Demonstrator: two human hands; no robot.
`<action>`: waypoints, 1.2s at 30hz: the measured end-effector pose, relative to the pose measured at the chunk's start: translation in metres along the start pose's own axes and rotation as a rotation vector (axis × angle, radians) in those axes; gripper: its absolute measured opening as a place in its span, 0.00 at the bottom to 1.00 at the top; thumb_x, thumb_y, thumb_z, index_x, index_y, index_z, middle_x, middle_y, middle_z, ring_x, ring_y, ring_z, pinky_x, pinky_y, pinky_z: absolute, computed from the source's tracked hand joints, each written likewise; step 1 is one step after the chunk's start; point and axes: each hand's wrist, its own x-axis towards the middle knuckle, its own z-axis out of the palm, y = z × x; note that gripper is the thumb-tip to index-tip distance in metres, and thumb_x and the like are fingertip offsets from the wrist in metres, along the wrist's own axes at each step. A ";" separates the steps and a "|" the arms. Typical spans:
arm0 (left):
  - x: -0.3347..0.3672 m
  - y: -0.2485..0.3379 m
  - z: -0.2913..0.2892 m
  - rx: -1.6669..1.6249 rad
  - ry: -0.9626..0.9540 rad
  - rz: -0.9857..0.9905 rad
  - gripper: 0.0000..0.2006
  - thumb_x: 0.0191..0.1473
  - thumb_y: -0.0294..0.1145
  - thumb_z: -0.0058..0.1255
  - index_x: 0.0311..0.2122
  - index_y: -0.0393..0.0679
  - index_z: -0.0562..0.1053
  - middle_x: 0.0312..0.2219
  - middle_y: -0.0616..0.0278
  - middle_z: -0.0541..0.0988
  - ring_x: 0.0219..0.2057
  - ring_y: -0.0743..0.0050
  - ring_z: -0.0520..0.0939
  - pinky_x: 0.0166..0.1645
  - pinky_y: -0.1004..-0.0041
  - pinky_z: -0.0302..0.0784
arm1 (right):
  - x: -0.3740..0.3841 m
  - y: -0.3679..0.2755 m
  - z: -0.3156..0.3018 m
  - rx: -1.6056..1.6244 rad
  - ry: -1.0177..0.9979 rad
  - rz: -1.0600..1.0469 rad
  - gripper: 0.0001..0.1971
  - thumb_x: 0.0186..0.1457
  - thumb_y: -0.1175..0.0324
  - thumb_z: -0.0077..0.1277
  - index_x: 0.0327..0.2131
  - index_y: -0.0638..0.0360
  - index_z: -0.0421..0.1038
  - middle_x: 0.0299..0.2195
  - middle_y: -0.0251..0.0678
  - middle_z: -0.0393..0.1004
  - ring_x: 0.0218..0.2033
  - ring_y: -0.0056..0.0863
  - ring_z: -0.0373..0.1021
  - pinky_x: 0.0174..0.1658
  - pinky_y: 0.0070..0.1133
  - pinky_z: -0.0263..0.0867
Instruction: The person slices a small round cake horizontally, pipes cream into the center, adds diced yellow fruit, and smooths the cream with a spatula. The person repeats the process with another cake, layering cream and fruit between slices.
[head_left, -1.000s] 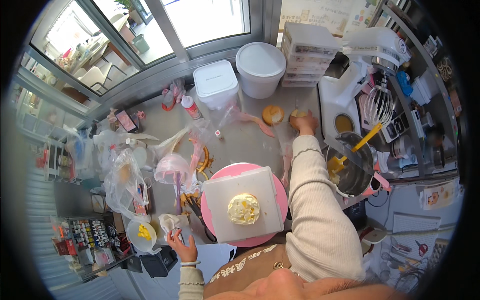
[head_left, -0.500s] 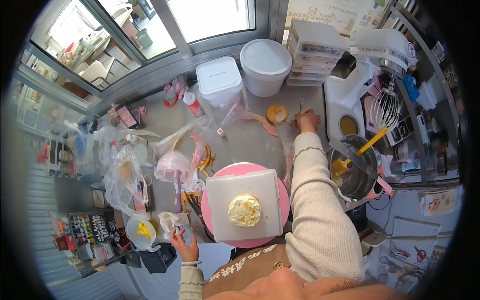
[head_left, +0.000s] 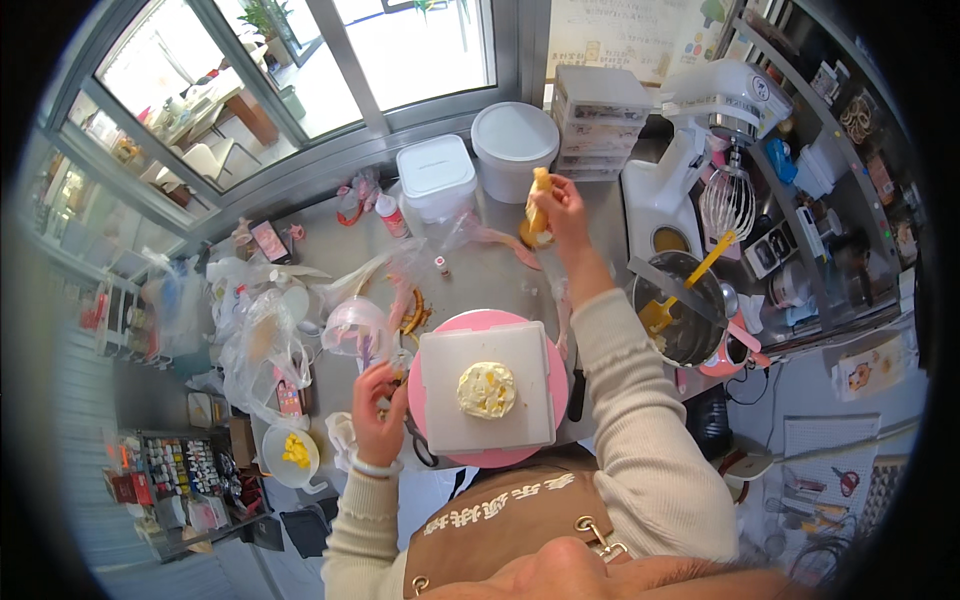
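My right hand is raised over the back of the worktop, pinching a round slice of sponge cake that stands on edge. Below it, partly hidden, another golden cake piece shows. My left hand hovers beside the turntable's left edge, fingers loosely curled and apart, holding nothing I can see. In front of me is a pink turntable with a square white board on it. A small round cake, covered in pale cream with yellow fruit pieces, sits on the board.
Right: a mixing bowl with a yellow spatula, and a stand mixer. A dark-handled knife lies by the turntable. Left: plastic bags, a pink clear cup, a bowl of yellow fruit. White tubs line the back.
My right hand has moved left and lifted the cake slice upright. My left hand has come up and inward to the turntable's side. The view has shifted slightly.
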 end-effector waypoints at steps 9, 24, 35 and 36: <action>0.039 0.086 0.066 -0.611 -0.110 -0.017 0.27 0.59 0.21 0.61 0.63 0.36 0.68 0.56 0.52 0.78 0.56 0.66 0.80 0.56 0.72 0.80 | -0.224 -0.091 0.058 -0.756 -0.319 -0.817 0.28 0.40 0.64 0.70 0.49 0.50 0.73 0.50 0.44 0.68 0.49 0.44 0.70 0.48 0.34 0.74; 0.017 0.051 0.035 -0.623 -0.308 -0.205 0.17 0.61 0.21 0.59 0.55 0.33 0.76 0.47 0.58 0.83 0.46 0.77 0.83 0.51 0.75 0.82 | -0.268 -0.102 0.025 -0.619 -0.657 -0.200 0.26 0.56 0.71 0.61 0.59 0.53 0.72 0.56 0.46 0.68 0.50 0.33 0.75 0.44 0.26 0.78; 0.037 0.025 0.037 -0.510 -0.511 -0.255 0.13 0.61 0.22 0.59 0.51 0.35 0.77 0.43 0.62 0.83 0.45 0.77 0.83 0.51 0.75 0.80 | -0.248 -0.055 0.007 -0.433 -0.635 0.128 0.16 0.57 0.71 0.59 0.50 0.59 0.79 0.33 0.31 0.78 0.33 0.16 0.74 0.36 0.19 0.77; 0.042 0.022 0.039 -0.507 -0.538 -0.269 0.13 0.61 0.23 0.59 0.50 0.35 0.77 0.43 0.62 0.83 0.45 0.78 0.83 0.51 0.75 0.80 | -0.247 -0.053 0.006 -0.446 -0.630 0.168 0.16 0.57 0.72 0.59 0.50 0.60 0.79 0.33 0.31 0.78 0.33 0.16 0.74 0.34 0.19 0.77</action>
